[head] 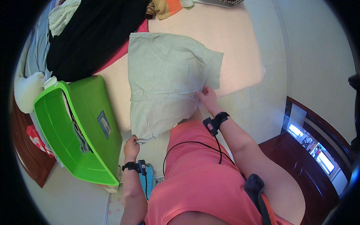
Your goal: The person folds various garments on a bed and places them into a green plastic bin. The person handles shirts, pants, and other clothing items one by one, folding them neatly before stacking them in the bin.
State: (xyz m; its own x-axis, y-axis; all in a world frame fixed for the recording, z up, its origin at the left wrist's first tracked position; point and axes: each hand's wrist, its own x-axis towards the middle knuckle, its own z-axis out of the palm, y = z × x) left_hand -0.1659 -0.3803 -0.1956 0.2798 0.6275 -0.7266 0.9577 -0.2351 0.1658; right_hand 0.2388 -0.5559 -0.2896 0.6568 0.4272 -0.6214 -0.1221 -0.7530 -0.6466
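A pale grey-green garment [163, 70] lies spread and partly doubled over on the bed's near part, with stitched seams showing and a short sleeve-like flap at its right. Its near end hangs past the bed's edge. My left hand [131, 147] grips the lower left corner, where the cloth bunches up a little. At the right edge, my right hand [207, 98] pinches the fabric between thumb and fingers. Black straps with small boxes and cables sit on both wrists.
To the left, a green plastic bin [108, 98] lies tipped on its side with some cloth inside. Black clothing [95, 36] covers the far left of the bed [239, 56]. A dark wooden cabinet [298, 166] stands at the right.
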